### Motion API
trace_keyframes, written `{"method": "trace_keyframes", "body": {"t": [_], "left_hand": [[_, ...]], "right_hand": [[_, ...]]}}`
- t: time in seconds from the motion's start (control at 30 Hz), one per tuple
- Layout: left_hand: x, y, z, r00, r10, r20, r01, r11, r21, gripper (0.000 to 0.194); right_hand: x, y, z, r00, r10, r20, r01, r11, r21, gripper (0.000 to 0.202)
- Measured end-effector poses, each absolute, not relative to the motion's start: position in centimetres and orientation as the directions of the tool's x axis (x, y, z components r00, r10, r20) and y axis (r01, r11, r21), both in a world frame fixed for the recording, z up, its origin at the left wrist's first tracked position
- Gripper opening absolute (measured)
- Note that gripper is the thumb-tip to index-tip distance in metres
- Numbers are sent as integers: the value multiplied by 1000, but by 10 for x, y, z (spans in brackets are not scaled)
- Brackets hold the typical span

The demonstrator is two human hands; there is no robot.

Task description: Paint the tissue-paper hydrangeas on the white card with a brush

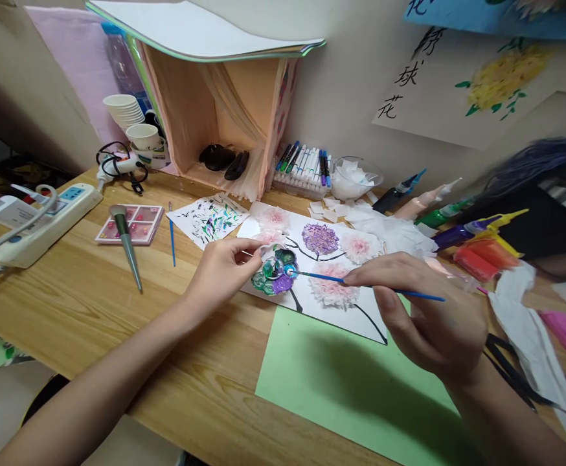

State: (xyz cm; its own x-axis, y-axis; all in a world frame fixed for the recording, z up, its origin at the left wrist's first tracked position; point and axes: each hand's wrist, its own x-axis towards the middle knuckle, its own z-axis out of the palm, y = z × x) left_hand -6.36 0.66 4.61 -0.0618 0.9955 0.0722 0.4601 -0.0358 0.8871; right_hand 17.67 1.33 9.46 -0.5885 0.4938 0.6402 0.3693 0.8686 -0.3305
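Wooden desk (186,382), pale wall (351,84) behind it.
Head view: the left hand (225,266) pinches a paint-smeared palette (266,283) over the left part of a flower picture (344,318); the right hand (423,317) holds a slim blue brush (326,279), tip at the palette (touching, I think, though it's small to see). Green paper (331,375) lies beneath the picture.

One wide view, worn on the head, faced forward and down.
The light-brown, wood-grained tabletop (205,375) is looked down on from its near edge, which is slanted across the lower left; the bare left hand (225,268) and bare right hand (426,314) are framed close by, the pale grey wall (353,90) farther off.
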Motion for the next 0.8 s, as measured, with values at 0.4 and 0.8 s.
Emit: {"method": "trace_keyframes", "body": {"t": [0.4, 0.8], "left_hand": [[-65, 6, 46, -64, 995, 71, 449, -35, 893, 30], [-66, 6, 47, -58, 997, 53, 447, -21, 894, 27]], "right_hand": [[175, 12, 95, -601, 478, 641, 348, 878, -328, 17], [172, 10, 96, -616, 462, 637, 347, 886, -307, 19]]}}
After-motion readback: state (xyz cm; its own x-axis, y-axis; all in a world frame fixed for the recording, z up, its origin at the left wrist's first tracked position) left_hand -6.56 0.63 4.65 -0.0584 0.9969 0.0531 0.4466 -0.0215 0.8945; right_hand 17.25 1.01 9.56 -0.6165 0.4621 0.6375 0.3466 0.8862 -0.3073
